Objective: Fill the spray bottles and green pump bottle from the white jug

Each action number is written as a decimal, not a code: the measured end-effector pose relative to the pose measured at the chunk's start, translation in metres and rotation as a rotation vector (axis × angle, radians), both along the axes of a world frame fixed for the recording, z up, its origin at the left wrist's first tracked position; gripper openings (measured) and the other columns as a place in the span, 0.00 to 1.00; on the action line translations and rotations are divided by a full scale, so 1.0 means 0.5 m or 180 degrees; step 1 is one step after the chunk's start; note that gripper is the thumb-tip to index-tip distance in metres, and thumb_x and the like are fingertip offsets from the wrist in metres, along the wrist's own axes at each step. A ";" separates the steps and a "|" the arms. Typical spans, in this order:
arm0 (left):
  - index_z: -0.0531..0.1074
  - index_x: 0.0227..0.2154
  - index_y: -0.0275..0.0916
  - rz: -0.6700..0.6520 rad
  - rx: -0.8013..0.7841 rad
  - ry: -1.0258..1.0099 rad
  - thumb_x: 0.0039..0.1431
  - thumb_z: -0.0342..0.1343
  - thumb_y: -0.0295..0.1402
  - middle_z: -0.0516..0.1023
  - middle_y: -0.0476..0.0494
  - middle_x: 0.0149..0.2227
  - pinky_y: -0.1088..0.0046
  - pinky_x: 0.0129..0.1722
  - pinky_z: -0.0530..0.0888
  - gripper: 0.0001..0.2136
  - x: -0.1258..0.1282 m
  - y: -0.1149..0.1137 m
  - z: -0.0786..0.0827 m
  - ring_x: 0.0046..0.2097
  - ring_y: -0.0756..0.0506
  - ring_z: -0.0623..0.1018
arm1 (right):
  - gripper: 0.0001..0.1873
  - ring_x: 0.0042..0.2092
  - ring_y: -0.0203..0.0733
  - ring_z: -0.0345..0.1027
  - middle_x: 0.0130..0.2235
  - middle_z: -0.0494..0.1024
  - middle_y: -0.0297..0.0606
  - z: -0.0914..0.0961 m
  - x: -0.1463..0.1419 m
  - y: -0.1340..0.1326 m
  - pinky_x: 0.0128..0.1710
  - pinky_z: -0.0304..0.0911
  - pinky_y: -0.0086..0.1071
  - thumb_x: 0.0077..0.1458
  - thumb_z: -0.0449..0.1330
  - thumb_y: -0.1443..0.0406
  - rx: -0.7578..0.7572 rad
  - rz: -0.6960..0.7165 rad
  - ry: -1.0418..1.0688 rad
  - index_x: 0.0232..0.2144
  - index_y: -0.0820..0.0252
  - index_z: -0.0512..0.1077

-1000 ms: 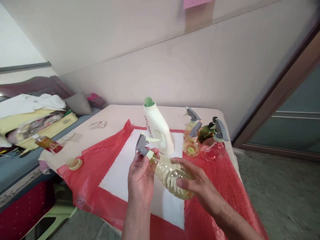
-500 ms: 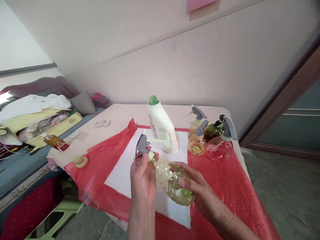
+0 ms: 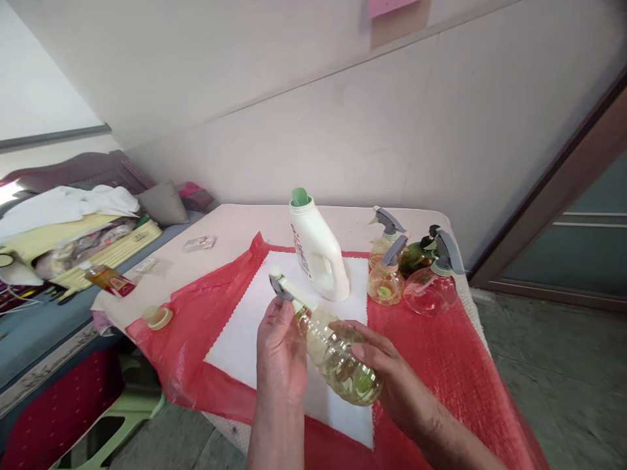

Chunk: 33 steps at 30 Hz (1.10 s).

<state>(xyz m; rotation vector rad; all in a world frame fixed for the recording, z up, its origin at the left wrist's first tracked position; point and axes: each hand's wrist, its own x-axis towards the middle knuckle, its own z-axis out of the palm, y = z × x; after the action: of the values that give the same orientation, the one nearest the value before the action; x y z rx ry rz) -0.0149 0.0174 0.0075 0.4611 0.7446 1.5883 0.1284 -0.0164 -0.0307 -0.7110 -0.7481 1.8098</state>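
Note:
A clear yellowish spray bottle (image 3: 337, 359) is held tilted above the white cloth, its neck up and to the left. My left hand (image 3: 281, 339) is closed around the grey and pale green trigger head (image 3: 284, 287) at the neck. Around the lower body of the bottle wraps my right hand (image 3: 386, 362), thumb on the near side. Beyond both hands a white jug (image 3: 318, 245) with a handle stands on the cloth, a green piece (image 3: 300, 196) showing at its open mouth.
Several spray bottles, among them a pink one (image 3: 428, 290) and an amber one (image 3: 386, 284), stand at the right. A pale cap (image 3: 159, 318) lies on the red plastic sheet (image 3: 215, 385) at the left. Near the table's left edge lies a bottle of amber liquid (image 3: 108, 277).
The trigger head has turned about the neck; its nozzle pointed right over the cloth and now angles down along the bottle. The bottle body stays in nearly the same place.

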 end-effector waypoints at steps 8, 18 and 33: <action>0.78 0.39 0.40 0.0034 -0.0202 -0.0158 0.56 0.64 0.37 0.79 0.40 0.44 0.63 0.51 0.72 0.09 0.011 -0.001 0.002 0.49 0.43 0.77 | 0.20 0.37 0.41 0.70 0.38 0.77 0.40 0.001 -0.012 -0.003 0.39 0.64 0.33 0.50 0.65 0.54 -0.0182 0.0052 0.0385 0.42 0.60 0.75; 0.78 0.35 0.39 -0.0014 -0.0013 -0.0125 0.53 0.65 0.34 0.78 0.44 0.41 0.63 0.48 0.73 0.08 0.012 -0.001 -0.007 0.41 0.46 0.78 | 0.24 0.38 0.48 0.74 0.36 0.80 0.44 0.002 -0.027 -0.020 0.38 0.67 0.37 0.46 0.64 0.49 -0.1115 0.0261 0.1034 0.38 0.61 0.75; 0.75 0.36 0.41 0.0626 -0.0139 0.0032 0.55 0.64 0.36 0.81 0.43 0.36 0.63 0.49 0.73 0.08 0.014 0.003 -0.008 0.42 0.44 0.81 | 0.28 0.40 0.43 0.70 0.39 0.75 0.38 0.004 -0.034 -0.014 0.39 0.64 0.35 0.52 0.59 0.41 -0.0487 -0.0346 -0.0068 0.41 0.57 0.67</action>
<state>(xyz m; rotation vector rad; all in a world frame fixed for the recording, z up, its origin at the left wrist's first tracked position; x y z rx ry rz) -0.0080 0.0189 0.0037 0.3730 0.8516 1.7496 0.1115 -0.0234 -0.0287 -0.8561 -0.5778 1.7755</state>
